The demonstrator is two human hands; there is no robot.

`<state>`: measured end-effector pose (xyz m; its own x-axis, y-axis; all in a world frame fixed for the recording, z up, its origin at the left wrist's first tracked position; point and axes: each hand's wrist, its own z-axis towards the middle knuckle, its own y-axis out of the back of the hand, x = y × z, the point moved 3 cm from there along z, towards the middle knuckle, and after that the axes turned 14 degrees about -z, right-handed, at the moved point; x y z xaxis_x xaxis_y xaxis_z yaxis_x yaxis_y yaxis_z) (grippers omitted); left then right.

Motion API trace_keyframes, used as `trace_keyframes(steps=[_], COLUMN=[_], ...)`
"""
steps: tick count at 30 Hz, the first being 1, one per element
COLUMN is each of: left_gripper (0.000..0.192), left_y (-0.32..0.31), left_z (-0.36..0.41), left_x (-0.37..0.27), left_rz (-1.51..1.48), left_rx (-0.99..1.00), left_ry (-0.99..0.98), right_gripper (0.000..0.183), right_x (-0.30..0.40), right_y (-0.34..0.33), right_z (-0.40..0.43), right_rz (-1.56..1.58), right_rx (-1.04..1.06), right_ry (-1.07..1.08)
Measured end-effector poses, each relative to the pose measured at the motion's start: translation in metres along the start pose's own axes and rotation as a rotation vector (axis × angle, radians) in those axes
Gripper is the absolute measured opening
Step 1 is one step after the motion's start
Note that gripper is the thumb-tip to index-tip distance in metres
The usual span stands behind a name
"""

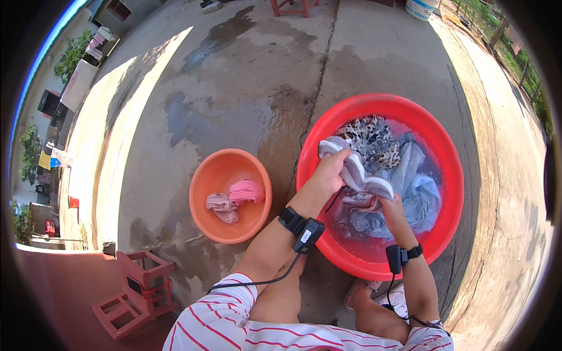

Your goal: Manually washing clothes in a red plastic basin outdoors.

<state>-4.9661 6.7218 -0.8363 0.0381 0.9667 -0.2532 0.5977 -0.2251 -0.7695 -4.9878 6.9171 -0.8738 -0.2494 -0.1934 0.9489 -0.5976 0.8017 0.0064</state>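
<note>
My left hand [332, 170] and my right hand [392, 210] grip a grey-and-white striped cloth [358, 171], stretched between them over a large red plastic basin [452, 188]. Part of the cloth hangs below the hands; its lower end is hard to make out. Cloudy water fills the basin. In it lie a black, white and tan patterned fabric [373, 138] at the far side and a light blue garment [419, 202] to the right. Each forearm wears a black strap with a small device and a cable.
Left of the red basin stands a smaller orange basin [197, 197] holding a pink cloth [247, 191] and a pale mauve cloth [222, 207]. Reddish wooden stools [140, 291] sit at lower left. A white bucket [420, 8] is at the far right. Wet patches mark the concrete floor [237, 87].
</note>
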Motion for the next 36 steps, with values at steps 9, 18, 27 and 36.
trace_keyframes(steps=[9, 18, 27, 36], left_gripper=[0.032, 0.035, 0.061, 0.042], left_y=[0.079, 0.075, 0.068, 0.051], left_z=[0.044, -0.002, -0.014, 0.001], left_x=[0.028, 0.041, 0.062, 0.082], left_rz=[0.134, 0.491, 0.358, -0.034], left_rx=[-0.199, -0.426, -0.419, 0.308], left_ry=[0.202, 0.137, 0.376, 0.615], right_gripper=[0.056, 0.043, 0.039, 0.048], right_x=[-0.052, -0.114, 0.021, 0.141], right_y=[0.031, -0.001, 0.019, -0.039], right_z=[0.027, -0.010, -0.009, -0.060], right_rz=[-0.904, -1.747, -0.904, -0.125], right_rx=[-0.290, 0.422, 0.051, 0.265], right_ry=[0.057, 0.124, 0.002, 0.203])
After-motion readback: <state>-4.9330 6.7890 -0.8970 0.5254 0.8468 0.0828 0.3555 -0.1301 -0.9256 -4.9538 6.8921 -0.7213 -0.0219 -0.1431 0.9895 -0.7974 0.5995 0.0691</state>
